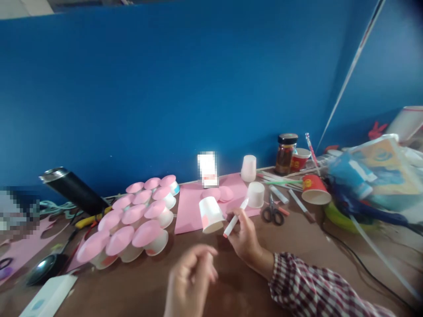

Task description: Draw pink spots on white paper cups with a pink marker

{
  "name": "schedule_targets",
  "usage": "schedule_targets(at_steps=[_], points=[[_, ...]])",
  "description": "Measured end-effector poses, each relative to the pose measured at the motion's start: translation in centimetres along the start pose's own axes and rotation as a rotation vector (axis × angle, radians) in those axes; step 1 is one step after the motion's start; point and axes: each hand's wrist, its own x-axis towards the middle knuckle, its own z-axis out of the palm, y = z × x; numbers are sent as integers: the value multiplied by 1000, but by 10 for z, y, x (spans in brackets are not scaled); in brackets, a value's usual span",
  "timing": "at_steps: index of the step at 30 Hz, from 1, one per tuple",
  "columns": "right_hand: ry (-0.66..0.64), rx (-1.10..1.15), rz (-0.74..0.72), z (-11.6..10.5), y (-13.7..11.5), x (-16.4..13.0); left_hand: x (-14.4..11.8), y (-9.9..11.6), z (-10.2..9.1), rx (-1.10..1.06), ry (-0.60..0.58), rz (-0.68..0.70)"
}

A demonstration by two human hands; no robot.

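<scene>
I see right hand (245, 237) pinching white marker pen with red tip (235, 223), mid-table, just right of white paper cup (210, 214). Left hand (190, 277) near, blurred, fingers curled, empty; wrist cut off.

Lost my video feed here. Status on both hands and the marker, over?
Right hand fingers shut on marker. Left hand blurred, curled, holds nothing visible. White cup beside marker tip, scissors nearby.
</scene>
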Motion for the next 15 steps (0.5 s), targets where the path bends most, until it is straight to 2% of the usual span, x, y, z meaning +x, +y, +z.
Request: schedule_targets(at_steps=[1, 2, 3, 4, 7, 9, 12, 15], points=[[5, -7, 10, 1, 2, 0, 14, 6, 1, -23, 192, 23], [9, -15, 17, 1, 3, 0, 27, 11, 3, -71, 549, 51], [10, -22, 18, 2, 4, 0, 40, 15, 7, -113, 731, 46], [8, -30, 14, 2, 5, 0, 52, 18, 11, -188, 769, 22], [-24, -55, -29, 0, 4, -1, 78, 17, 25, -510, 645, -113], [-76, -63, -85, -2, 2, -2, 87, 13, 30, -632, 576, -180], [-167, -62, -172, -5, 1, -5, 91, 6, 29, -752, 454, -282], [-220, -63, -213, -6, -1, -6, 91, 1, 19, -771, 313, -281]])
